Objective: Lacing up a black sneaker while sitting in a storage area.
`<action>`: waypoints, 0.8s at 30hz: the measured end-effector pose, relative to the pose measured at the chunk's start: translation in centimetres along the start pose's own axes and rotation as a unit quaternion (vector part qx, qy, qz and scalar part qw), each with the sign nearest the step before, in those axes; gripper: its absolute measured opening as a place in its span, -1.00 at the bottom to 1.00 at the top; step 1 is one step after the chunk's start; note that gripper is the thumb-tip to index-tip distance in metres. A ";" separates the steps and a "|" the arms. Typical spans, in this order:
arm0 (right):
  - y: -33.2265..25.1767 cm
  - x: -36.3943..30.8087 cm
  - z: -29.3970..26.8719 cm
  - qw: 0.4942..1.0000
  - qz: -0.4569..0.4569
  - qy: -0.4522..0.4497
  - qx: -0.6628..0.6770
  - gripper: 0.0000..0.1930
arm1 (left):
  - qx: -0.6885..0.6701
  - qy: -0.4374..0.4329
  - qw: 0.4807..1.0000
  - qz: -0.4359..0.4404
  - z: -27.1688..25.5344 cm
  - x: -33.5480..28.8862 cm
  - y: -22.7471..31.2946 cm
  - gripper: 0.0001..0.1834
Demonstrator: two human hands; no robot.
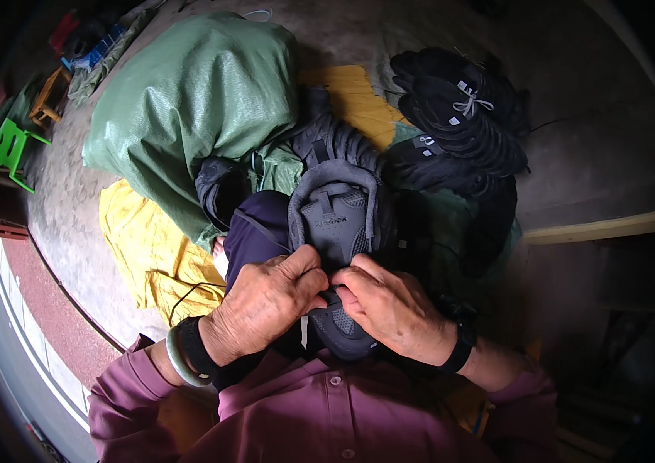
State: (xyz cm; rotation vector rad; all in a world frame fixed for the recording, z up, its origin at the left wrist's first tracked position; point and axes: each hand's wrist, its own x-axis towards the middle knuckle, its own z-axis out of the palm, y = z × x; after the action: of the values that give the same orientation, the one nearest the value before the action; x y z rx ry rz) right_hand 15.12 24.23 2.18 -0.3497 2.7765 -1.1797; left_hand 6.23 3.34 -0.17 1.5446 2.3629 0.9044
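A dark grey sneaker (335, 224) rests on my lap, its toe toward me and its padded collar pointing away. Over the lacing area, the fingers of my left hand (265, 297) are pinched together. My right hand (393, 309) pinches at the same spot from the other side, its fingertips nearly meeting those of the left. Whatever thin thing is between the fingers is hidden; no lace shows clearly. Just beyond the sneaker lie more dark shoes (335, 143), packed closely together.
A large green woven sack (196, 92) bulges at the far left, with a yellow sheet (154, 247) under it. Several black shoes are stacked in a pile (458, 116) at the far right. A small green chair (11, 147) stands at the left edge, near a wooden stool (51, 96).
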 end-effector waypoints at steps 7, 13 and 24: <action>0.0 0.2 0.0 0.996 -0.025 -0.027 -0.078 -0.80 | -0.043 0.045 0.998 -0.011 0.8 -0.2 -0.2 -0.73; 0.2 0.5 -0.3 0.985 -0.104 0.002 -0.136 -0.81 | -0.085 0.062 0.994 0.033 1.3 -0.5 -1.3 -0.80; 0.7 2.7 1.1 0.998 -0.009 -0.053 -0.020 -0.87 | -0.145 -0.025 0.986 0.079 -0.1 0.4 -3.9 -0.77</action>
State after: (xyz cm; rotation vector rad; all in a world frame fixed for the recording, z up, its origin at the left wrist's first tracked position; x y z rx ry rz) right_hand 12.60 23.25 0.86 -0.4306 2.7142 -1.0759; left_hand 2.99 2.57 -2.28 1.6272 1.9893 1.1693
